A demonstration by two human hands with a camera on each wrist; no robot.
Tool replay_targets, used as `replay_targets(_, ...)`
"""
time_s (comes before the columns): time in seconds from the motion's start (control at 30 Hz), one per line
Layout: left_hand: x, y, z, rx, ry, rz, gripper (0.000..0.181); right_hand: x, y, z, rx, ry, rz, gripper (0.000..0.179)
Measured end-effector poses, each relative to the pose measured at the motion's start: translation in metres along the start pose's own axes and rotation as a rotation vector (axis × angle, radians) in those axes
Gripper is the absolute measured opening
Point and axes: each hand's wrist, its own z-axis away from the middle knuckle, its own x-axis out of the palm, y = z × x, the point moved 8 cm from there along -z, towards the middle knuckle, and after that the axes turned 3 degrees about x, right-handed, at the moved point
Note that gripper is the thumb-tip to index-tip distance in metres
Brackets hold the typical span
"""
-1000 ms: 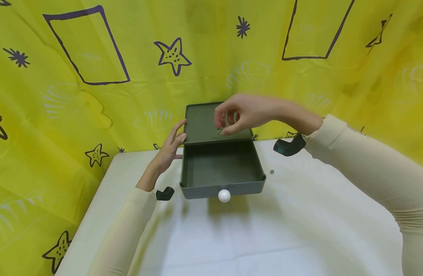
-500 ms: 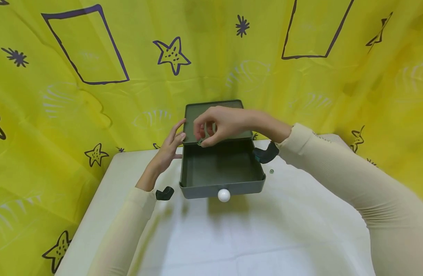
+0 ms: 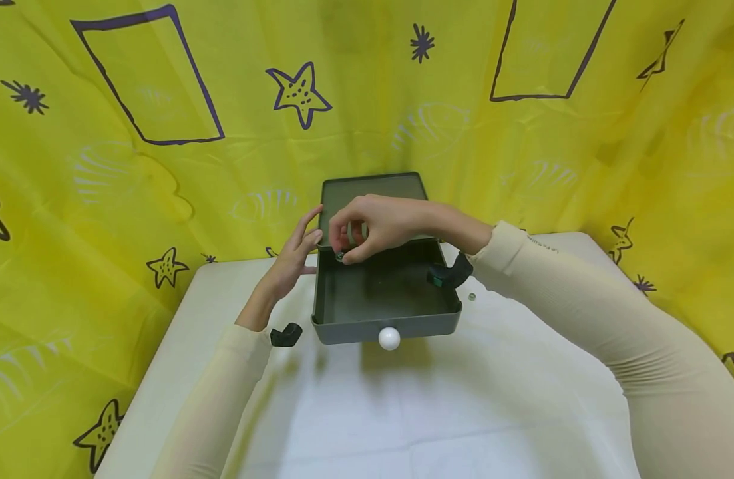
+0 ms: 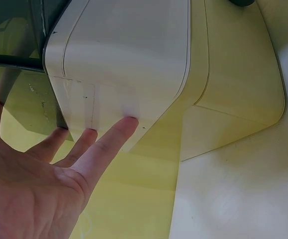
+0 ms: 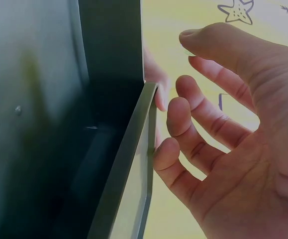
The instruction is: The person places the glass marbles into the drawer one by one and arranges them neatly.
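A box (image 3: 386, 329) with an open dark green top compartment stands at the middle of the table, a round white knob (image 3: 388, 338) on its front. Behind, its green lid (image 3: 375, 183) is raised. My left hand (image 3: 285, 269) rests with spread fingers along the box's left side; the left wrist view shows its fingertips against the pale casing (image 4: 124, 69). Over the compartment's back left, thumb and index finger of my right hand (image 3: 378, 223) pinch a small greenish round piece (image 3: 339, 257), mostly hidden by the fingertips. My other right fingers are loosely curled (image 5: 178, 109).
A similar small round piece (image 3: 472, 297) lies on the white table (image 3: 462, 412) to the right of the box. A yellow patterned curtain (image 3: 355, 133) hangs right behind the table. Each wrist carries a dark camera mount (image 3: 286, 335).
My right hand has moved left and down, from in front of the lid to over the compartment's back left, with the small piece still pinched. The left hand has stayed in place.
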Motion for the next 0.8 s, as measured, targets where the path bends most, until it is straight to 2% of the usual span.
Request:
replay_targets(0.37,0.0,-0.0001,-0.0009,-0.005,0.004,-0.001,0.063,0.0016,0.0016,0.0,-0.003,-0.001,-0.01,0.009)
replay_targets(0.6,0.0011,0.0005,-0.0005,-0.006,0.001,-0.003,0.062,0.0017,0.0042,0.0015,0.015,0.012,-0.005,0.025)
replay_targets(0.8,0.0014,0.0007,-0.0003,-0.002,0.001,-0.012,0.062,0.0015,0.0053,0.0028,0.021,0.017,0.007,0.03)
